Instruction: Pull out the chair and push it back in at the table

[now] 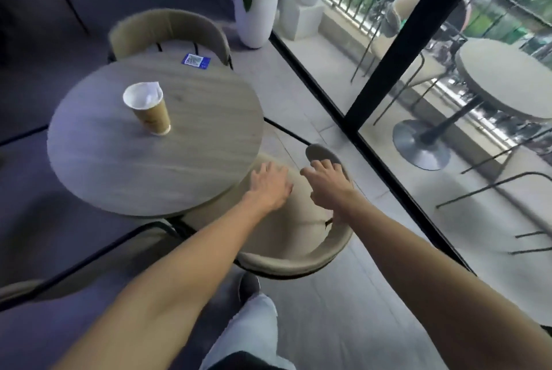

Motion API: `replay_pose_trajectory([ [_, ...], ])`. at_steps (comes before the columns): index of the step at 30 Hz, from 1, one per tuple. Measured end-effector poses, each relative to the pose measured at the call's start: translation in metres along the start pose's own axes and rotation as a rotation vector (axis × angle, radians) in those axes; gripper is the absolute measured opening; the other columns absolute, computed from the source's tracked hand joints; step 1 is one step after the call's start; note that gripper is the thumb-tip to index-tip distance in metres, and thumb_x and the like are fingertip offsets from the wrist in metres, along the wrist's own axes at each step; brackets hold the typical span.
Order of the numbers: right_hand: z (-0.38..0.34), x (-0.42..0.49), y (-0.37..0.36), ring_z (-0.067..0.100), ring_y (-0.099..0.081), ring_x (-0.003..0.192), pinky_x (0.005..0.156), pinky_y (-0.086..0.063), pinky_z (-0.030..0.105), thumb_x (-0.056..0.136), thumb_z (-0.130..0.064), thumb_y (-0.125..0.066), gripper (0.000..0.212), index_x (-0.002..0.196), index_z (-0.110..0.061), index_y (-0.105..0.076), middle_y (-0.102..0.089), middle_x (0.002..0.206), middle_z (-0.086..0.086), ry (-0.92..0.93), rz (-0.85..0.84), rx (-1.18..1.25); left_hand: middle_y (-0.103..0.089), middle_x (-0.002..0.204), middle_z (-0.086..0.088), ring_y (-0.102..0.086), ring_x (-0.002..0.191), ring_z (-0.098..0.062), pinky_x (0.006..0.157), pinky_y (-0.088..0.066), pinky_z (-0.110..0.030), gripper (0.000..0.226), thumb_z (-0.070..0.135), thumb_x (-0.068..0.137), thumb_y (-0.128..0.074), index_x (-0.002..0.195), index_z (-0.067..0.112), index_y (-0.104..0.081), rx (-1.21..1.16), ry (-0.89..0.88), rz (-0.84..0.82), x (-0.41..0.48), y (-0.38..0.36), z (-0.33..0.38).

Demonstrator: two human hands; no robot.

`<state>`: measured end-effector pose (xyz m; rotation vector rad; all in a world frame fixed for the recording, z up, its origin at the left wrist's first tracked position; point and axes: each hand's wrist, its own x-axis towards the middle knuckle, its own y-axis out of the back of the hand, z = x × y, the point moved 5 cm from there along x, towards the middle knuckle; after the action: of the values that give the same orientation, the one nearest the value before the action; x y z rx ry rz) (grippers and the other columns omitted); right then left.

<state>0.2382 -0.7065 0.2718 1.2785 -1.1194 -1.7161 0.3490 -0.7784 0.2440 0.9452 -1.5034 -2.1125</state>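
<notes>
A beige chair [298, 256] with a curved padded backrest stands at the near right of the round wooden table [191, 160], its seat partly under the tabletop. My left hand [270, 186] hovers over the seat next to the table's edge, fingers spread, holding nothing. My right hand [327, 180] reaches to the far end of the curved backrest, fingers spread and resting on or just above it. Whether it grips the backrest is unclear. Both arms stretch forward over the chair.
A paper cup [149, 107] and a blue card [195, 60] sit on the table. A second beige chair [167, 29] stands at the far side. A white planter [257, 17] is behind. A glass wall with black frame [385, 77] runs along the right. My shoe [249, 284] is behind the chair.
</notes>
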Motion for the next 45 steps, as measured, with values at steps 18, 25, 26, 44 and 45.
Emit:
replay_pose_trajectory([
  [18, 0.041, 0.086, -0.007, 0.034, -0.040, 0.129, 0.105, -0.037, 0.048, 0.088, -0.020, -0.062, 0.054, 0.138, -0.021, -0.044, -0.045, 0.139, 0.009, 0.671, 0.010, -0.145, -0.045, 0.138, -0.015, -0.040, 0.130, -0.034, 0.107, -0.031, -0.049, 0.040, 0.041, 0.102, -0.041, 0.135, 0.019, -0.046, -0.156, 0.596, 0.071, 0.027, -0.016, 0.049],
  [25, 0.079, 0.058, -0.042, 0.033, -0.040, 0.130, 0.106, -0.036, 0.050, 0.089, -0.022, -0.060, 0.058, 0.144, -0.022, -0.040, -0.043, 0.143, 0.011, 0.863, -0.041, -0.225, -0.049, 0.133, -0.013, -0.044, 0.124, -0.034, 0.105, -0.031, -0.051, 0.041, 0.045, 0.101, -0.039, 0.130, 0.018, -0.051, -0.222, 0.816, 0.106, -0.007, -0.048, 0.128],
  [26, 0.084, 0.052, -0.046, 0.034, -0.041, 0.129, 0.105, -0.036, 0.049, 0.089, -0.021, -0.059, 0.057, 0.143, -0.021, -0.041, -0.043, 0.143, 0.011, 0.872, -0.057, -0.213, -0.049, 0.133, -0.013, -0.044, 0.124, -0.033, 0.105, -0.031, -0.050, 0.041, 0.045, 0.101, -0.039, 0.130, 0.018, -0.051, -0.234, 0.823, 0.105, -0.012, -0.053, 0.138],
  [44, 0.136, -0.039, -0.159, 0.029, -0.051, 0.123, 0.103, -0.043, 0.046, 0.090, -0.020, -0.062, 0.053, 0.139, -0.018, -0.044, -0.056, 0.134, 0.008, 1.010, -0.129, -0.275, -0.046, 0.131, -0.011, -0.042, 0.122, -0.032, 0.099, -0.037, -0.046, 0.041, 0.046, 0.097, -0.049, 0.128, 0.019, -0.051, -0.269, 0.927, 0.024, -0.068, -0.165, 0.242],
  [45, 0.138, -0.039, -0.165, 0.029, -0.051, 0.123, 0.103, -0.043, 0.046, 0.090, -0.019, -0.061, 0.052, 0.139, -0.018, -0.043, -0.057, 0.133, 0.008, 1.008, -0.116, -0.279, -0.046, 0.131, -0.009, -0.041, 0.123, -0.031, 0.100, -0.036, -0.045, 0.042, 0.046, 0.096, -0.052, 0.129, 0.019, -0.051, -0.243, 0.925, 0.032, -0.067, -0.169, 0.243],
])
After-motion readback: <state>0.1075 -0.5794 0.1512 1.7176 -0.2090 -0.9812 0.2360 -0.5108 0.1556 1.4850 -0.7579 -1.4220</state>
